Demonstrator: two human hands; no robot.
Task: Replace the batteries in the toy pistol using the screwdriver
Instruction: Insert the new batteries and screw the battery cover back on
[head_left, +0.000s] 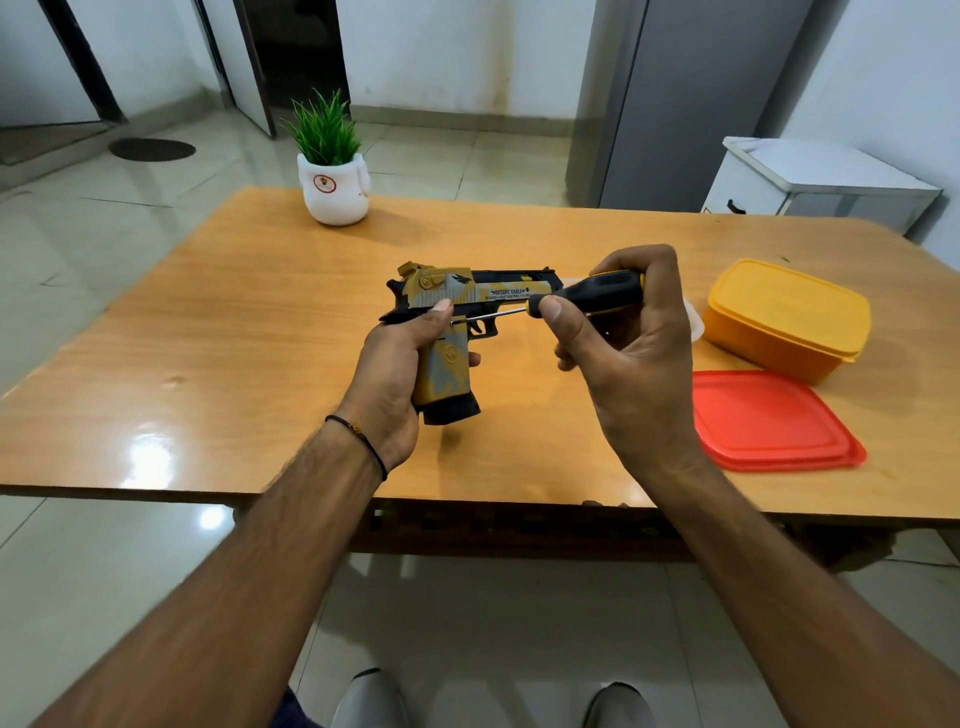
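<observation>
The left hand (395, 374) is wrapped around the grip of the toy pistol (467, 296), thumb laid along the frame, holding it in the air above the wooden table (234, 338) with the barrel pointing right. The right hand (623, 338) pinches the black-and-yellow screwdriver (587, 291) by its handle. The thin shaft runs left, and its tip meets the pistol just above the grip, beside the left thumb. The job looks to be at the screw stage (loosening or tightening cannot be told from here). No battery cover is seen off the pistol and no batteries show anywhere. If this is the opening screw, then lifting the cover, swapping the cells and closing up all remain. A yellow food container (784, 317) and its red lid (769, 421) lie apart to the right.
</observation>
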